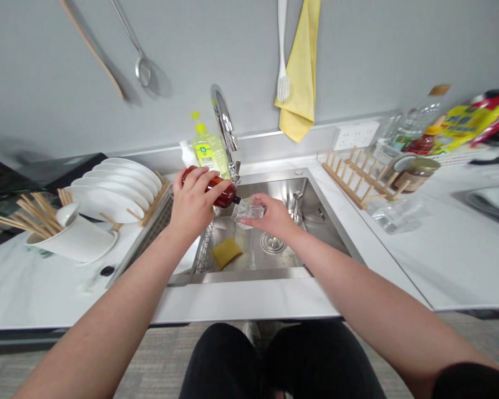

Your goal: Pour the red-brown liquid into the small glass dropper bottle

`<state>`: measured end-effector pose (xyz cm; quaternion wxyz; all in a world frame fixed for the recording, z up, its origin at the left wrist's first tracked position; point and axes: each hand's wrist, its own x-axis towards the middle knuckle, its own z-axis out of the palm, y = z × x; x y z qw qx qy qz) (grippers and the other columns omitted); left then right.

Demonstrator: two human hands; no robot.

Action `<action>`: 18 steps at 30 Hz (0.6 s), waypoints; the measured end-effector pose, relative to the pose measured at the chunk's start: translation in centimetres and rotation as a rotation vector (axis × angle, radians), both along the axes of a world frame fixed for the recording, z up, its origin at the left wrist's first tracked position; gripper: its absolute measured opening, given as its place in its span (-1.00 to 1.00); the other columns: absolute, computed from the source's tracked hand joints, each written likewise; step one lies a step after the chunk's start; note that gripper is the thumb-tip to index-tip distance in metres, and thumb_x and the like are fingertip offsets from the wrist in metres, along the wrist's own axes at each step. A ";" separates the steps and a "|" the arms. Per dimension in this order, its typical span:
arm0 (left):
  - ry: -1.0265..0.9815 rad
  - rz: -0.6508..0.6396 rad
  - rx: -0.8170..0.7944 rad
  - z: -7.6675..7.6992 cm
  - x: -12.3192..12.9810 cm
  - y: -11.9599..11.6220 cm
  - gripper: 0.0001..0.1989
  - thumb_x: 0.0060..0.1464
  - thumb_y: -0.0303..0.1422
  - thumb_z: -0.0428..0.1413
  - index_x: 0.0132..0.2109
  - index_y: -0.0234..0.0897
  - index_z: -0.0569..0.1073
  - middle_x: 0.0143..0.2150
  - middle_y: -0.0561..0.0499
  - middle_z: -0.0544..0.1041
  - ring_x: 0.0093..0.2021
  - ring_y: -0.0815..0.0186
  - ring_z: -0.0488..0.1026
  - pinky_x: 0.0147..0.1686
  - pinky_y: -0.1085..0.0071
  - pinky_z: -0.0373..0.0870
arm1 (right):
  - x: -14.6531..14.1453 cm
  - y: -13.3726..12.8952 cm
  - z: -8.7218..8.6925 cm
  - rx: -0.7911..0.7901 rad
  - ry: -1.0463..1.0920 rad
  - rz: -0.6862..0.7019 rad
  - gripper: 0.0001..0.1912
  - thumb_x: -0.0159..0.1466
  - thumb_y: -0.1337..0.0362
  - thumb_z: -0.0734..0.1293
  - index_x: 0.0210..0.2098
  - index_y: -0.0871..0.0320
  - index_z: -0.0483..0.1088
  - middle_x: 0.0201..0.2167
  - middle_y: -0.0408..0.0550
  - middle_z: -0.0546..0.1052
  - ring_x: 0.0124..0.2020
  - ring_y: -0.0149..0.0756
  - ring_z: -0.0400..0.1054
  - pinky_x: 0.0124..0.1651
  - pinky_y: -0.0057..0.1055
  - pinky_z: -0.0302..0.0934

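From the head camera, the person's left hand is closed around a reddish-brown bottle, fingers wrapped over its body, and tips it nearly on its side so that the dark capped end points down at a clear tumbler. That capped end sits just beside the tumbler's rim, and no liquid can be made out between them. The right hand grips the tumbler from the side, holding it over a stainless steel sink – both hands are above the basin, close together, neither touching its floor. Below them, a yellow sponge lies on the sink floor next to a wire rack, and a drain shows near the right hand. A chrome faucet rises behind the sink beside a yellow-green bottle of dish soap. On the white bench to the left, white plates stand in a rack near a white holder of wooden chopsticks; to the right stands an empty wooden plate rack near a lidded jar. A yellow towel hangs on the wall – a white brush hangs in front of it.
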<state>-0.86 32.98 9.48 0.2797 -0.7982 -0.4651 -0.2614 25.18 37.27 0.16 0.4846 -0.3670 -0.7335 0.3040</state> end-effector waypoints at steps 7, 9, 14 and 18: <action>0.026 -0.005 -0.012 0.6 0.0 -0.1 -0.28 0.20 -0.60 0.22 0.40 0.16 0.58 0.41 -0.07 0.59 0.51 -0.12 0.37 0.61 -0.34 0.00 | -0.1 0.0 0.0 -0.004 0.013 -0.002 -0.34 0.07 -0.04 0.77 0.09 -0.05 0.60 0.01 -0.05 0.77 0.03 0.02 0.71 0.18 -0.01 0.57; 0.027 -0.006 -0.014 0.8 0.1 -0.2 -0.27 0.19 -0.60 0.22 0.40 0.15 0.58 0.41 -0.07 0.59 0.51 -0.13 0.37 0.61 -0.35 0.00 | -0.1 0.0 0.0 0.003 0.015 -0.006 -0.34 0.08 -0.03 0.76 0.09 -0.04 0.60 0.00 -0.06 0.77 0.02 0.01 0.70 0.17 -0.03 0.57; 0.067 0.001 -0.002 1.3 0.3 -0.3 -0.29 0.19 -0.60 0.22 0.38 0.15 0.57 0.41 -0.06 0.59 0.51 -0.12 0.37 0.60 -0.35 0.02 | -0.1 -0.1 0.1 -0.003 0.010 -0.014 -0.33 0.08 -0.04 0.77 0.10 -0.06 0.60 0.02 -0.06 0.77 0.01 0.02 0.70 0.17 -0.02 0.58; 0.074 -0.006 -0.026 1.8 0.4 -0.3 -0.28 0.20 -0.61 0.21 0.38 0.17 0.57 0.43 -0.05 0.58 0.54 -0.12 0.35 0.62 -0.34 -0.03 | -0.1 -0.1 0.2 0.000 0.013 -0.016 -0.33 0.08 -0.05 0.77 0.10 -0.07 0.60 0.02 -0.06 0.77 0.02 0.05 0.70 0.18 0.02 0.58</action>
